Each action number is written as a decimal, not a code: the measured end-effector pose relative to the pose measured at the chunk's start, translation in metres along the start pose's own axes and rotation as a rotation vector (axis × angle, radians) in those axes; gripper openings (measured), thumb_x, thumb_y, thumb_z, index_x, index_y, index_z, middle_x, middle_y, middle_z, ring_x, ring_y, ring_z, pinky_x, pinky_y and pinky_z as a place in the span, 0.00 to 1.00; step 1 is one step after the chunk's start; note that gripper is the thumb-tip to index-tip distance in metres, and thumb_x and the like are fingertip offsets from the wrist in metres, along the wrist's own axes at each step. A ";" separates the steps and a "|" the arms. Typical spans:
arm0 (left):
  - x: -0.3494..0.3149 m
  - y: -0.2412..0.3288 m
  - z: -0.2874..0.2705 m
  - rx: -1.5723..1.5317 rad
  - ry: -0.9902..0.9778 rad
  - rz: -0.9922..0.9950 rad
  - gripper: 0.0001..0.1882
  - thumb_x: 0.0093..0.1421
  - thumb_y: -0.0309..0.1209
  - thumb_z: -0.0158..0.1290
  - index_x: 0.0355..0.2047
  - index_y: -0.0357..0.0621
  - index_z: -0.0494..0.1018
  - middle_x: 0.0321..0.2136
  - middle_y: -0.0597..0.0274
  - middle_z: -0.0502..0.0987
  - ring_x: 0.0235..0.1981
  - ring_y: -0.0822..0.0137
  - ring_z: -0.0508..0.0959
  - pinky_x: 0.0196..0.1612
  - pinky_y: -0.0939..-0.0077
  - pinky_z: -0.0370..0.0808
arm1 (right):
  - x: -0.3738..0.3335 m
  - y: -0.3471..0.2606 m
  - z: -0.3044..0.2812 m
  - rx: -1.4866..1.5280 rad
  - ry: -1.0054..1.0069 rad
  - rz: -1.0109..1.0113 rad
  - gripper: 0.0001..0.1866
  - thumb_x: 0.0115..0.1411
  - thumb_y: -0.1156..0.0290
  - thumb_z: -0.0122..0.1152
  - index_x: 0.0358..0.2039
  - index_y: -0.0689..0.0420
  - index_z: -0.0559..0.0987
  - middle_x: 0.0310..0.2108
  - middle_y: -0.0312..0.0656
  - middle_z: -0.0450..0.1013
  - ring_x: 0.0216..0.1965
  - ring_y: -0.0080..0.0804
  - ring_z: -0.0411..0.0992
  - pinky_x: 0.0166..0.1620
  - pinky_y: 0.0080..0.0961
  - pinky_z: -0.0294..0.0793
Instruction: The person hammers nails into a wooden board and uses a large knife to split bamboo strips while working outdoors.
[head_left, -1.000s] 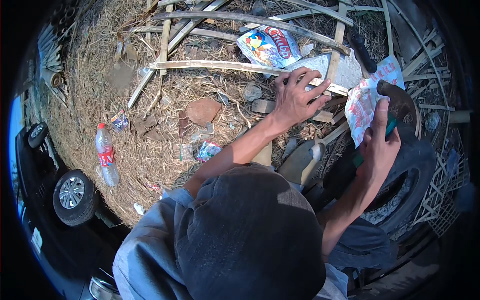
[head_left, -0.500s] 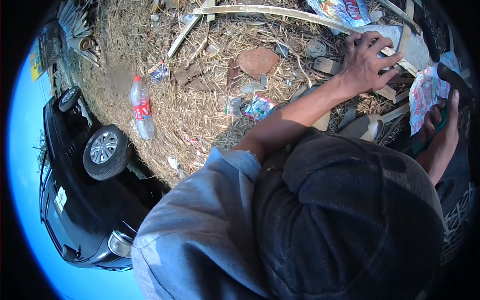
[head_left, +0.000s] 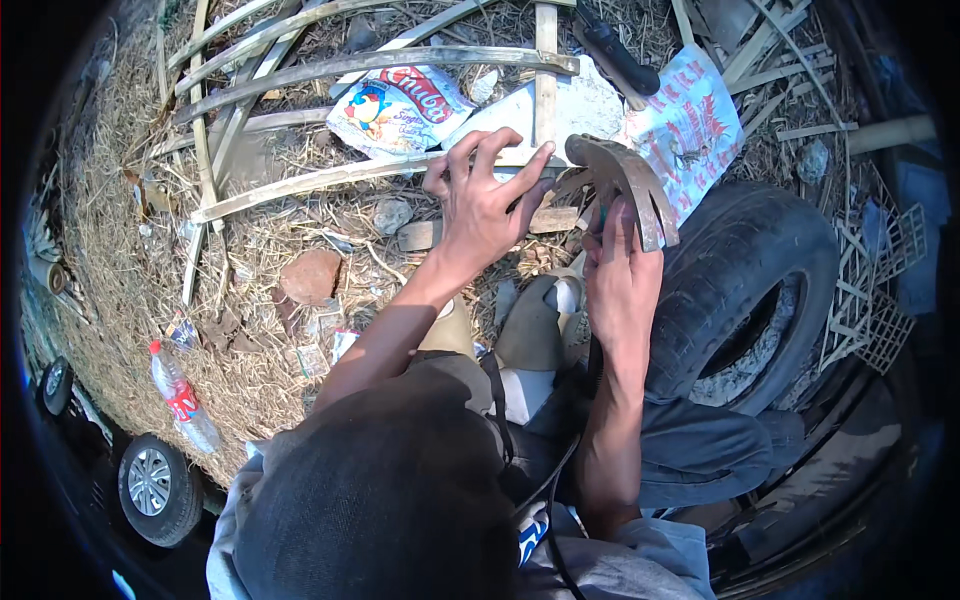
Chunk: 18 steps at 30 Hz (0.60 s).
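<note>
My left hand (head_left: pixel 487 200) bends its fingers over the end of a long curved bamboo slat (head_left: pixel 320 180), with the thumb stretched toward a crossing slat (head_left: pixel 546 85). That joint lies over a pale flat slab (head_left: pixel 590 100). Wrapped round a claw hammer is my right hand (head_left: pixel 622 275); the rusty hammer head (head_left: pixel 640 185) is raised just right of the crossing, apart from the slats. Whether a nail sits between my left fingers cannot be made out. A red-and-white printed sheet (head_left: pixel 695 130) lies behind the hammer.
More bamboo slats (head_left: pixel 240 130) cross at the upper left, beside a colourful packet (head_left: pixel 400 110). A black-handled tool (head_left: pixel 618 60) lies beyond the slab. An old tyre (head_left: pixel 705 290) stands close to my right arm. Straw ground holds stones (head_left: pixel 310 277) and a plastic bottle (head_left: pixel 182 400).
The view has swung right, bringing the tyre into sight and shifting the bottle leftward. My right hand has come nearer my left with the hammer, whose head now shows plainly. My left hand stays on the slat.
</note>
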<state>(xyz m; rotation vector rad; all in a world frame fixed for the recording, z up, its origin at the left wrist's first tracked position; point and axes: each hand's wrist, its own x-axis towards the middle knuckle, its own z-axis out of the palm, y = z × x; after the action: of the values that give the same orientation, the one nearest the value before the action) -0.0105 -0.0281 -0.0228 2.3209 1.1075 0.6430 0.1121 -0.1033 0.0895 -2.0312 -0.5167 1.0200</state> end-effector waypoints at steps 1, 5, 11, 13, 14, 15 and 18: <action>0.000 0.001 0.000 -0.003 -0.014 -0.008 0.21 0.57 0.42 0.65 0.53 0.64 0.83 0.53 0.68 0.72 0.59 0.59 0.63 0.58 0.55 0.51 | -0.006 0.005 -0.004 0.033 0.012 -0.013 0.20 0.77 0.54 0.46 0.45 0.60 0.74 0.29 0.31 0.66 0.24 0.15 0.57 0.25 0.16 0.56; 0.008 0.009 -0.005 -0.048 -0.047 -0.041 0.19 0.57 0.41 0.66 0.50 0.65 0.83 0.51 0.68 0.74 0.58 0.58 0.65 0.54 0.54 0.53 | -0.015 0.015 -0.014 -0.152 -0.037 -0.069 0.13 0.72 0.69 0.48 0.47 0.65 0.76 0.31 0.50 0.73 0.27 0.44 0.70 0.32 0.33 0.69; 0.017 0.000 -0.001 -0.181 0.022 -0.020 0.17 0.52 0.38 0.69 0.44 0.64 0.86 0.44 0.70 0.75 0.52 0.58 0.69 0.49 0.58 0.59 | -0.025 0.014 -0.018 -0.131 -0.040 -0.133 0.13 0.69 0.75 0.48 0.48 0.66 0.79 0.29 0.54 0.76 0.25 0.53 0.73 0.33 0.36 0.73; 0.018 0.001 -0.005 -0.161 -0.001 -0.046 0.17 0.52 0.39 0.69 0.44 0.65 0.86 0.45 0.70 0.75 0.52 0.59 0.68 0.49 0.56 0.57 | -0.020 0.020 -0.017 -0.089 -0.061 -0.211 0.13 0.67 0.75 0.50 0.46 0.66 0.79 0.27 0.52 0.75 0.24 0.50 0.73 0.31 0.36 0.72; 0.014 -0.002 -0.007 -0.150 -0.004 -0.052 0.17 0.52 0.39 0.69 0.44 0.65 0.86 0.45 0.70 0.75 0.52 0.59 0.68 0.49 0.56 0.57 | -0.007 0.024 -0.011 -0.252 -0.089 -0.358 0.12 0.66 0.76 0.50 0.45 0.66 0.79 0.26 0.50 0.73 0.23 0.47 0.71 0.30 0.36 0.70; 0.011 -0.005 -0.007 -0.155 0.003 -0.062 0.17 0.52 0.39 0.69 0.44 0.65 0.86 0.45 0.71 0.75 0.52 0.59 0.68 0.49 0.55 0.56 | 0.001 0.018 -0.004 -0.426 -0.103 -0.512 0.12 0.66 0.76 0.50 0.44 0.67 0.79 0.24 0.48 0.71 0.22 0.43 0.70 0.29 0.36 0.69; 0.012 -0.004 -0.008 -0.127 0.016 -0.103 0.17 0.52 0.40 0.69 0.44 0.66 0.86 0.46 0.72 0.75 0.54 0.61 0.66 0.49 0.55 0.53 | -0.014 0.023 -0.009 -0.082 -0.034 -0.298 0.09 0.66 0.77 0.50 0.41 0.66 0.78 0.24 0.45 0.68 0.22 0.39 0.67 0.28 0.36 0.67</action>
<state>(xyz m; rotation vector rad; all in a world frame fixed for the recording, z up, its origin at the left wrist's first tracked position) -0.0106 -0.0148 -0.0168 2.1405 1.1514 0.6731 0.1112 -0.1302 0.0806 -1.9370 -0.8623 0.8649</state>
